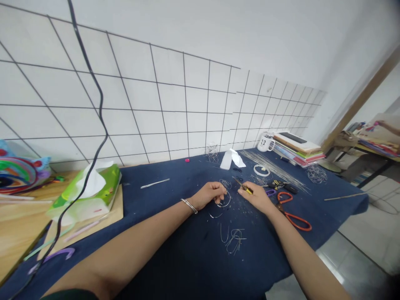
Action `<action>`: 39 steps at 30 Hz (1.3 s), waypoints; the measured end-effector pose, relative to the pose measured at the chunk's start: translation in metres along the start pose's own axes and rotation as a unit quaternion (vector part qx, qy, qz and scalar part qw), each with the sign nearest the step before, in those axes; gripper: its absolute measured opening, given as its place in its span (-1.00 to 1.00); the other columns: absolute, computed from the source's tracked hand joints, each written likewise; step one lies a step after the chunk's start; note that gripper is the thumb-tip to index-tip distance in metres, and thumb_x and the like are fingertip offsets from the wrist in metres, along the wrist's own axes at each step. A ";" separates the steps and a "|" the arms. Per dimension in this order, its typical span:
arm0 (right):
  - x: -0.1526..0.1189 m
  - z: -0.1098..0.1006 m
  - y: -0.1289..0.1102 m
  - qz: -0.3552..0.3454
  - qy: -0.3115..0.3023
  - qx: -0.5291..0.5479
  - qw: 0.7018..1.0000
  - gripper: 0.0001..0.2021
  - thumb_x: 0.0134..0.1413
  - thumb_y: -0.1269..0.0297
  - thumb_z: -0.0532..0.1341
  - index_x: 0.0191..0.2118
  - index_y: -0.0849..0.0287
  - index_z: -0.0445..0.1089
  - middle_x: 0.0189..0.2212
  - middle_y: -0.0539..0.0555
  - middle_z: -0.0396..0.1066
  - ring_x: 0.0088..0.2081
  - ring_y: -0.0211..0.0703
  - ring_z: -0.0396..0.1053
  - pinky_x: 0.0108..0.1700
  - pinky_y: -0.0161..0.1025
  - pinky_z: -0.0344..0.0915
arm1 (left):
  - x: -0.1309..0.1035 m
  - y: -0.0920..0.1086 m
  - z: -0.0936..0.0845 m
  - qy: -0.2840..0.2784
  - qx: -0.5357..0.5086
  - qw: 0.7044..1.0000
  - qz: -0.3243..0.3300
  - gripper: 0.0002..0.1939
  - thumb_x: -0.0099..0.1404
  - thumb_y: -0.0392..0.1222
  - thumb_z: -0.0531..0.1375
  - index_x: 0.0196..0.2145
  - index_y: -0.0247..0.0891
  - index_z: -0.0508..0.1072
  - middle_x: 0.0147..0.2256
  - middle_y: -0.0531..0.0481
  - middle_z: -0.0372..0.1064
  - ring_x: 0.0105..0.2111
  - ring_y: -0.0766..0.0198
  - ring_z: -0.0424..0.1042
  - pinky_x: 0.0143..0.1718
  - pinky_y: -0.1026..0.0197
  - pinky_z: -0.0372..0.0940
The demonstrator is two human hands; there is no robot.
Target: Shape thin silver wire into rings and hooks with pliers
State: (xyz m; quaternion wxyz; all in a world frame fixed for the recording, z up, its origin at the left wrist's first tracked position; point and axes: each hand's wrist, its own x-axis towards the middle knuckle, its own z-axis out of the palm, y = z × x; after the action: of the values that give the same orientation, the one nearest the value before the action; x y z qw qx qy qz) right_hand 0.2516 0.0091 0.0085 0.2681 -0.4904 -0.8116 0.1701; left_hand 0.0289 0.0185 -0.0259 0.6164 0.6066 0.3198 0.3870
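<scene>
My left hand (213,194), with a bangle on the wrist, pinches a thin wire ring (230,199) above the blue cloth. Opposite it, my right hand (256,196) is closed round yellow-handled pliers (249,190), their narrow dark jaws pointing up and left. The pliers' tip and the ring are apart. Behind the hands lies a small coil of fine wire (225,183). Nearer to me are a loose curved wire (216,216) and a tangle of cut wires (236,241). Small wire scraps are scattered under my hands.
Right of my right hand lie orange-handled scissors (293,214) and black-handled tools (283,186). Long straight wires (275,168), a white mug (265,143) and stacked books (298,150) stand farther back. A tissue pack (106,187) and a hanging black cable (100,104) are at left.
</scene>
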 end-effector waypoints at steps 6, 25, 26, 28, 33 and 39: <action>0.017 0.013 -0.027 -0.005 0.022 0.074 0.997 -0.72 -0.08 0.05 0.14 -0.32 0.17 0.32 -0.42 0.01 0.33 -0.40 -0.24 0.23 -0.36 -0.33 0.11 | -0.002 -0.004 0.003 -0.007 0.037 0.999 0.004 -0.77 0.13 -0.10 0.14 -0.42 -0.37 0.37 -0.53 0.01 0.34 -0.66 0.48 0.26 -0.61 0.40 0.14; 0.026 0.021 -0.026 0.030 -0.094 0.264 0.959 -0.75 -0.08 0.10 0.15 -0.44 0.23 0.27 -0.57 -0.04 0.25 -0.54 -0.34 0.20 -0.45 -0.36 0.17 | -0.004 0.001 0.002 -0.032 -0.014 0.999 -0.004 -0.65 0.14 0.03 0.13 -0.40 -0.39 0.34 -0.51 -0.02 0.34 -0.64 0.47 0.26 -0.58 0.38 0.15; 0.025 0.022 -0.024 0.030 -0.091 0.268 0.959 -0.75 -0.08 0.10 0.15 -0.45 0.22 0.26 -0.58 -0.05 0.24 -0.55 -0.34 0.20 -0.45 -0.36 0.18 | -0.004 0.000 0.002 -0.034 -0.018 0.999 -0.002 -0.63 0.15 0.05 0.10 -0.39 -0.39 0.35 -0.52 -0.02 0.34 -0.65 0.47 0.26 -0.58 0.37 0.15; 0.023 0.025 -0.020 0.028 -0.086 0.261 0.961 -0.75 -0.08 0.10 0.14 -0.48 0.21 0.24 -0.59 -0.06 0.22 -0.55 -0.34 0.20 -0.45 -0.36 0.17 | -0.004 0.000 0.003 -0.036 -0.017 0.999 0.004 -0.60 0.17 0.08 0.07 -0.37 -0.39 0.35 -0.51 -0.03 0.33 -0.64 0.47 0.26 -0.58 0.38 0.14; 0.019 0.029 -0.013 0.027 -0.083 0.222 0.971 -0.76 -0.06 0.11 0.11 -0.51 0.20 0.21 -0.60 -0.07 0.22 -0.55 -0.34 0.19 -0.45 -0.38 0.13 | -0.004 -0.001 0.005 -0.014 0.020 1.000 0.020 -0.64 0.17 0.06 0.08 -0.39 -0.37 0.35 -0.50 0.01 0.32 -0.62 0.47 0.26 -0.56 0.39 0.14; 0.016 0.029 -0.012 0.021 -0.084 0.205 0.975 -0.82 -0.07 0.17 0.10 -0.48 0.19 0.24 -0.61 -0.09 0.20 -0.56 -0.35 0.16 -0.47 -0.40 0.09 | 0.000 -0.008 -0.001 -0.005 0.101 0.994 0.046 -0.68 0.19 0.00 0.06 -0.43 -0.36 0.34 -0.53 0.03 0.28 -0.61 0.45 0.24 -0.55 0.38 0.14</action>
State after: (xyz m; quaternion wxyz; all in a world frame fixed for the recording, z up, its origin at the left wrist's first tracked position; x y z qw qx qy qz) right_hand 0.2200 0.0176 -0.0036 0.2900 -0.4257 -0.7690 0.3786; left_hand 0.0287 0.0193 -0.0337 0.5351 0.6821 0.3258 0.3772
